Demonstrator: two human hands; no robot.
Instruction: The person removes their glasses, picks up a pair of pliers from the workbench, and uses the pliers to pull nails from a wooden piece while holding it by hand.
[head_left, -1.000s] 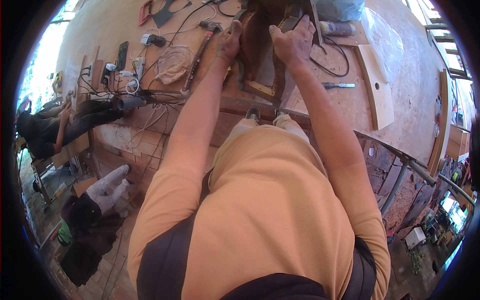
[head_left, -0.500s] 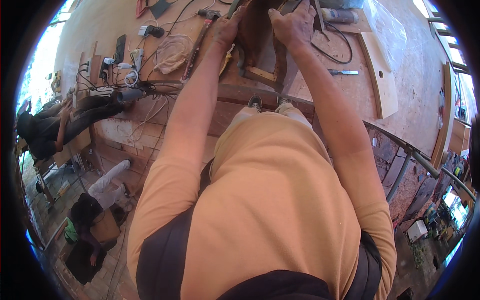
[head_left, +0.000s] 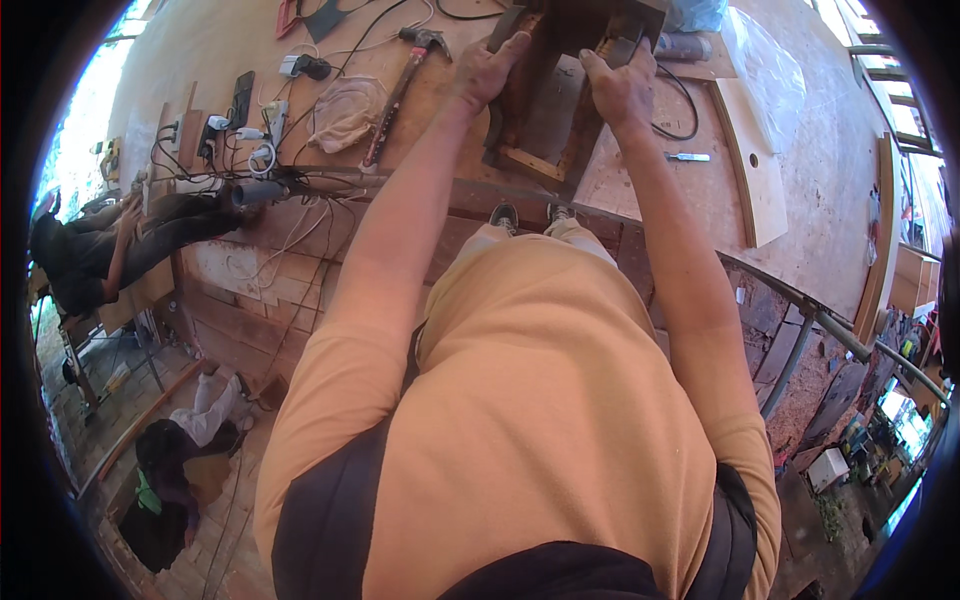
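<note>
Both arms stretch forward, the left hand (head_left: 490,74) and right hand (head_left: 624,90) gripping opposite sides of a dark brown wooden frame (head_left: 535,100) near the close edge of the plywood surface (head_left: 820,190). The right fingers pinch its side against a thumb angled inward, while the left thumb points up along the other side (the remaining left fingers are mostly hidden). A claw hammer (head_left: 397,100) lies beside the left forearm, apart from the frame.

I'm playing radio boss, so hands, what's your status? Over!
Left hand, right hand: both gripping brown wooden frame. Its top runs past picture edge. Nearby: hammer left, black cable right.
</note>
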